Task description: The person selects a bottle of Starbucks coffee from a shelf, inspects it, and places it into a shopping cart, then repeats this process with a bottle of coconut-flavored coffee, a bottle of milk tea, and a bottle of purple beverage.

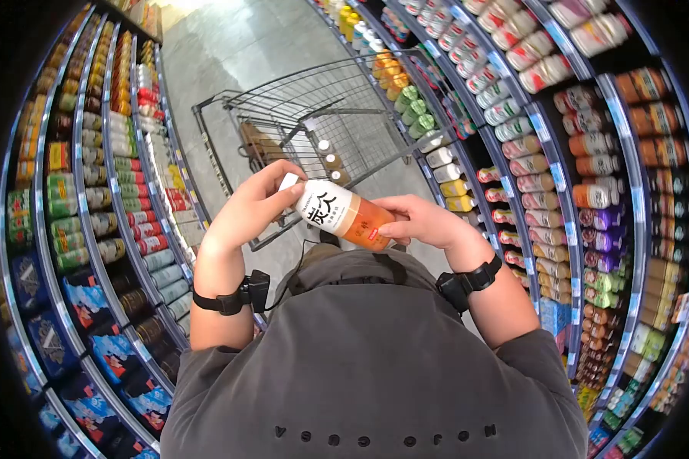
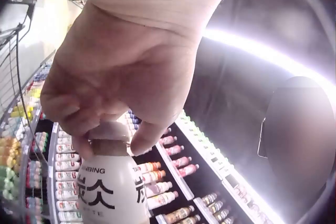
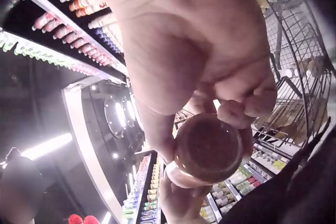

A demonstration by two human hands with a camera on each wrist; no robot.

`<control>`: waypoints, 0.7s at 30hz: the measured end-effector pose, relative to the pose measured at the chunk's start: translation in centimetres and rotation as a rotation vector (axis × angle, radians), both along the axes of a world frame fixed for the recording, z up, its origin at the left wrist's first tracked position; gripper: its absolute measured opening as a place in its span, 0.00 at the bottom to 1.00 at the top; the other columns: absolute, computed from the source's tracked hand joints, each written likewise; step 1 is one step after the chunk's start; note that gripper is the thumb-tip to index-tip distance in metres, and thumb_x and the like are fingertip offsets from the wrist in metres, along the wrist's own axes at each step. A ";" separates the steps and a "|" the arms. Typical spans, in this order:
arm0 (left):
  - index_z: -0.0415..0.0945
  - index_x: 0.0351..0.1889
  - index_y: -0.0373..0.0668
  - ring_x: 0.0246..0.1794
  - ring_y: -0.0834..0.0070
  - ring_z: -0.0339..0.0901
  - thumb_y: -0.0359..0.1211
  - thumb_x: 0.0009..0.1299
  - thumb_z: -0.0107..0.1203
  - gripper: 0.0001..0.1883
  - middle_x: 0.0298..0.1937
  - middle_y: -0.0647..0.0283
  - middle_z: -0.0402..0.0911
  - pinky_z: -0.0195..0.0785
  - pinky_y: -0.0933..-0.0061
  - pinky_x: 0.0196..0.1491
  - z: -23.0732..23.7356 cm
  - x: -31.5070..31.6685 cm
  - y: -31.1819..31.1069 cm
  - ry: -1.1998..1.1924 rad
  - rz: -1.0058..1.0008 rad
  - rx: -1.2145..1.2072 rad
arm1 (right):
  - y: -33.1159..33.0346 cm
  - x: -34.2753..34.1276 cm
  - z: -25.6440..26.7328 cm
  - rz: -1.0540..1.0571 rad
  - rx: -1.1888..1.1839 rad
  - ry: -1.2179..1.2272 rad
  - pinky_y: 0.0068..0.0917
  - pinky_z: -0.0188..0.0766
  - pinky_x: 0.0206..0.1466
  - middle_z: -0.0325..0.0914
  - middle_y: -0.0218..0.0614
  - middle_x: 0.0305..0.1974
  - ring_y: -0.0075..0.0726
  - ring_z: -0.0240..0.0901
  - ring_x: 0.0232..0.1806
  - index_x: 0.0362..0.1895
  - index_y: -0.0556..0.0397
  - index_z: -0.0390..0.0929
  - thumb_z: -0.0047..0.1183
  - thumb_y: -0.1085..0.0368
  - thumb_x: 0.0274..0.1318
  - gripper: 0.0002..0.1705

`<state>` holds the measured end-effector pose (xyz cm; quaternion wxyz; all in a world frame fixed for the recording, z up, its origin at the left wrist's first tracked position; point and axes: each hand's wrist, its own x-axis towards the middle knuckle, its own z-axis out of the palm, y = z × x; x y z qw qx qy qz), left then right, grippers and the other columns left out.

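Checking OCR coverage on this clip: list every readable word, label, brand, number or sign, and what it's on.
"炭仌": big black characters, held bottle
"NBING": bottle, left wrist view; start unclear
"TTE": bottle, below the characters; start unclear
Red mark on bottle: too small
Shirt lettering: inverted, no sure reading
Shelf tags, shelf bottles: too small or blurred

Free room above cart (image 1: 337,80) beyond hands (image 1: 256,200); shelves (image 1: 541,131) flank.
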<state>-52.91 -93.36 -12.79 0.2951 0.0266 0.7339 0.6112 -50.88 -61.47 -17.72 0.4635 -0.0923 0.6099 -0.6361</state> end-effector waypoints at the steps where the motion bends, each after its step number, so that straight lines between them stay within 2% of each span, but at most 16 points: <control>1: 0.76 0.53 0.40 0.41 0.84 0.75 0.35 0.78 0.59 0.12 0.39 0.70 0.80 0.71 0.78 0.46 -0.1 0.1 -1.5 -0.015 -0.021 -0.032 | -1.4 -0.6 0.1 0.044 0.016 -0.013 0.19 0.63 0.31 0.80 0.27 0.37 0.17 0.64 0.28 0.70 0.58 0.73 0.63 0.56 0.65 0.34; 5: 0.76 0.53 0.40 0.39 0.82 0.74 0.38 0.78 0.58 0.13 0.38 0.68 0.80 0.69 0.76 0.43 -2.3 0.7 -6.7 0.095 0.026 -0.085 | -6.6 -2.9 -0.5 0.082 0.009 -0.089 0.19 0.63 0.31 0.80 0.27 0.37 0.18 0.65 0.28 0.71 0.58 0.73 0.61 0.54 0.66 0.34; 9: 0.76 0.51 0.39 0.38 0.81 0.75 0.39 0.79 0.56 0.12 0.37 0.67 0.80 0.70 0.75 0.43 -3.3 0.9 -10.2 0.060 0.105 -0.077 | -10.2 -4.2 -1.5 0.064 -0.035 -0.141 0.19 0.62 0.31 0.79 0.27 0.37 0.17 0.64 0.27 0.71 0.58 0.72 0.57 0.51 0.69 0.34; 14: 0.77 0.49 0.39 0.37 0.80 0.74 0.39 0.80 0.55 0.12 0.36 0.67 0.79 0.69 0.75 0.42 -5.5 0.1 -11.6 -0.027 0.200 -0.032 | -11.9 -6.0 -2.6 0.100 -0.002 -0.198 0.19 0.62 0.31 0.78 0.26 0.36 0.18 0.65 0.27 0.70 0.59 0.72 0.55 0.51 0.71 0.32; 16: 0.77 0.48 0.38 0.36 0.81 0.73 0.40 0.80 0.54 0.13 0.34 0.68 0.78 0.69 0.75 0.41 -6.6 -0.7 -11.6 -0.009 0.225 -0.014 | -11.8 -7.0 -3.5 0.105 -0.010 -0.249 0.19 0.63 0.32 0.80 0.30 0.44 0.20 0.66 0.29 0.73 0.60 0.67 0.50 0.54 0.74 0.32; 19: 0.77 0.48 0.38 0.35 0.81 0.73 0.40 0.80 0.54 0.14 0.34 0.68 0.78 0.69 0.75 0.40 -7.5 -2.2 -11.2 -0.027 0.274 -0.047 | -11.7 -8.3 -4.6 0.008 -0.048 -0.342 0.21 0.63 0.32 0.80 0.31 0.48 0.20 0.66 0.31 0.73 0.60 0.66 0.47 0.52 0.76 0.32; 21: 0.77 0.48 0.37 0.35 0.80 0.74 0.41 0.80 0.55 0.14 0.34 0.67 0.79 0.69 0.75 0.40 -8.3 -3.3 -10.8 -0.009 0.296 -0.042 | -11.4 -9.8 -5.6 0.014 -0.072 -0.355 0.22 0.63 0.33 0.79 0.32 0.51 0.20 0.66 0.33 0.73 0.60 0.65 0.45 0.50 0.77 0.32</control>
